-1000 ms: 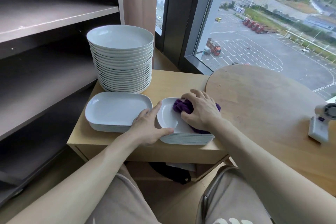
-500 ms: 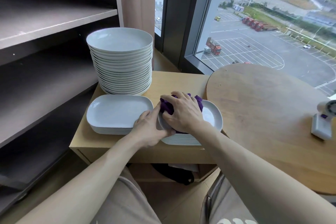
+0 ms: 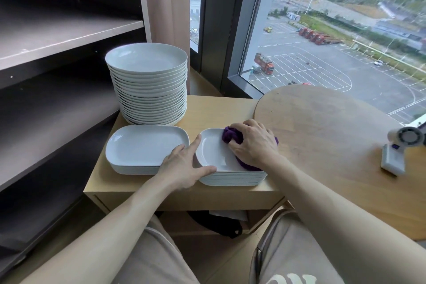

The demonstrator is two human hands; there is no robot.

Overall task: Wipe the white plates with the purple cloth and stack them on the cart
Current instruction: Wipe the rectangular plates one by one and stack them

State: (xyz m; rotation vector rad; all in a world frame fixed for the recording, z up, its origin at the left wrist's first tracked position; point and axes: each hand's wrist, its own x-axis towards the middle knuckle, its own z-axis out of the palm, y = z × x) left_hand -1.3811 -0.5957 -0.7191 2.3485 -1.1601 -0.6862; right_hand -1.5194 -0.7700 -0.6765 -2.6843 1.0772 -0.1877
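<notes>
Right hand (image 3: 252, 143): fingers curled over the bunched purple cloth (image 3: 231, 137), pressing it onto the far right part of the top plate (image 3: 213, 152). Left hand (image 3: 182, 166): released, nothing gripped; the index finger lies straight along the plate's left rim and the thumb along its near rim, bracing it. Top plate: white, rounded-rectangular, shallow, lying flat on the right stack (image 3: 230, 178) of like plates at the cart's front edge. Handling, judged: glazed ceramic, stiff, smooth and likely slippery, chips if knocked; moderate weight singly, the stacks heavy. Best taken by the raised rim on two opposite sides, thumb over the lip and fingers beneath, and lifted straight off so that the plates below do not slide. Cloth: soft, light, crumples freely and takes the hand's shape. Left stack (image 3: 145, 145): same plates, lower, just beside the right stack. Round plates (image 3: 149, 90): tall pile behind the left stack. Cart (image 3: 216, 108): pale wood top bearing all three stacks. Round table (image 3: 322, 127): wooden, adjoining the cart on the right, bearing a small white device (image 3: 401, 150). Shelving (image 3: 57, 32): dark, to the left.
</notes>
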